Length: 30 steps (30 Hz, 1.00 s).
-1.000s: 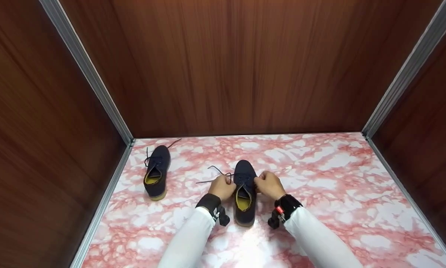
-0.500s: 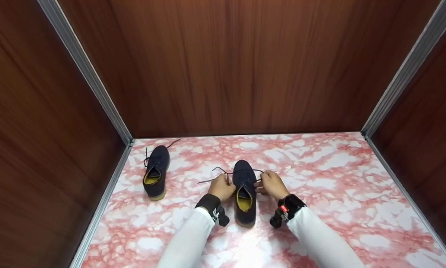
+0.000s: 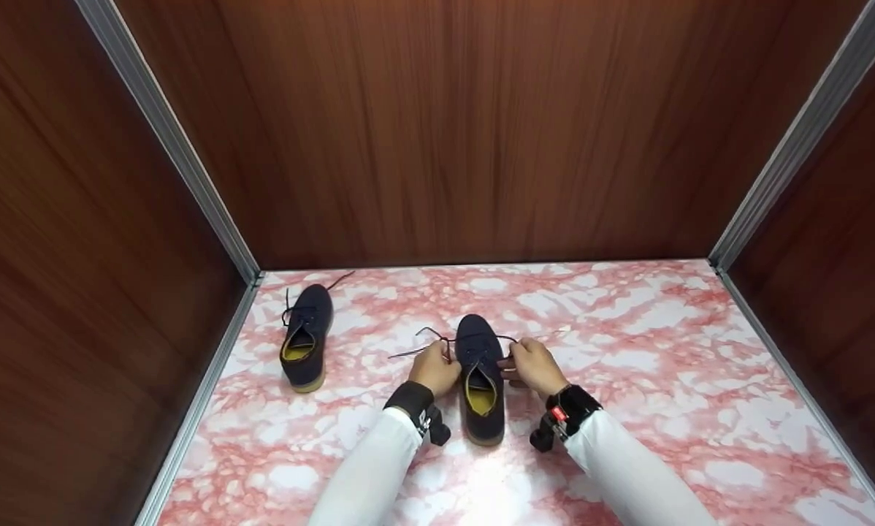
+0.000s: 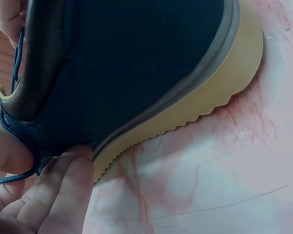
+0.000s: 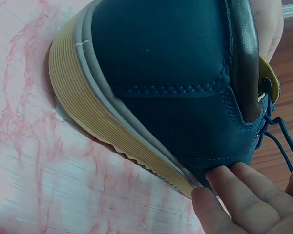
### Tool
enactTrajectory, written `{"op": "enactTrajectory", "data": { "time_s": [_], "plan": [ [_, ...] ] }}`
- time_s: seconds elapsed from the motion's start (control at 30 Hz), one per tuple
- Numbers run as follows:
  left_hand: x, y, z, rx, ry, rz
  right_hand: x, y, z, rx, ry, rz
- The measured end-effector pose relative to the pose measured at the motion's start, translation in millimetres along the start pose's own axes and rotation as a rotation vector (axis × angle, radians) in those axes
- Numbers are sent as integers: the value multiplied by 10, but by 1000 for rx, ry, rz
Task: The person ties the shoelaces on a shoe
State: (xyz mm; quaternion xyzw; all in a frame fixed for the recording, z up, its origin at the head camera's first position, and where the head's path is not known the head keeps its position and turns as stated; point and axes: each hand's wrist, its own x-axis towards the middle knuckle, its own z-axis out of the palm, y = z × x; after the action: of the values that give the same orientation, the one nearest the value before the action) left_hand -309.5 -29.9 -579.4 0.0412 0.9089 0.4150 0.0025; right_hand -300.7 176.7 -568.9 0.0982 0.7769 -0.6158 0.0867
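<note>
As our left hand pinches the lace left of the nearer shoe, our right hand pinches it right of the shoe.

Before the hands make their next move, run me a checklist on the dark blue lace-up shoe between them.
1. Dark blue, yellow-lined shoe upright on the red-and-white marbled surface: ok.
2. Left hand holding thin dark blue lace: ok.
3. Right hand holding lace on its side: ok.
4. Firmness of both grips: cannot tell.
5. Bow tied: not ok; loose lace trails off the shoe's left side.
6. Second dark blue, yellow-lined shoe apart from the hands: ok.
</note>
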Motion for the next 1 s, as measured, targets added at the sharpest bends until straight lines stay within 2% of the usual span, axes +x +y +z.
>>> {"op": "enactTrajectory", "data": {
  "time_s": [0.37,0.7,1.0],
  "plan": [
    [26,-15,1,19,36,22,-67,5,5,24,-24,1],
    [11,-22,1,18,5,21,-58,-18,-37,26,-46,27],
    [-10,-9,12,31,13,38,-39,3,-57,33,-34,17]
  ]
}}
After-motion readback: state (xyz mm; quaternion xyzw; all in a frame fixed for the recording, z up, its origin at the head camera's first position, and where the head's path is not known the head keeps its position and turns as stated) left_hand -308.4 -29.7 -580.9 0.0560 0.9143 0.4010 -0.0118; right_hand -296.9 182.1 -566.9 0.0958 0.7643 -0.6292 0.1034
